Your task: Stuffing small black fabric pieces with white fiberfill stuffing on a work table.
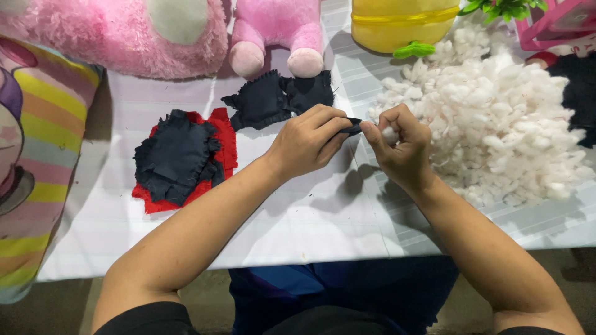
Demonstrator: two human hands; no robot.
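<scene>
My left hand [308, 139] pinches a small dark fabric piece [352, 128] above the white table cover [298, 217]. My right hand [399, 146] meets it from the right, fingers closed on a small tuft of white stuffing [390, 134] pressed toward the fabric. A big heap of white stuffing [496, 118] lies just right of my hands. Two dark sewn fabric pieces [279, 99] rest beyond my left hand. Further left, a stack of dark fabric cut-outs [177, 155] lies on red fabric cut-outs [225, 146].
Pink plush toys [124, 31] [276, 31] sit along the far edge, with a yellow plush [403, 22] and green plant [503, 7] at the back right. A striped cushion [37, 155] lies at the left. Dark fabric [577, 87] sits at the right edge.
</scene>
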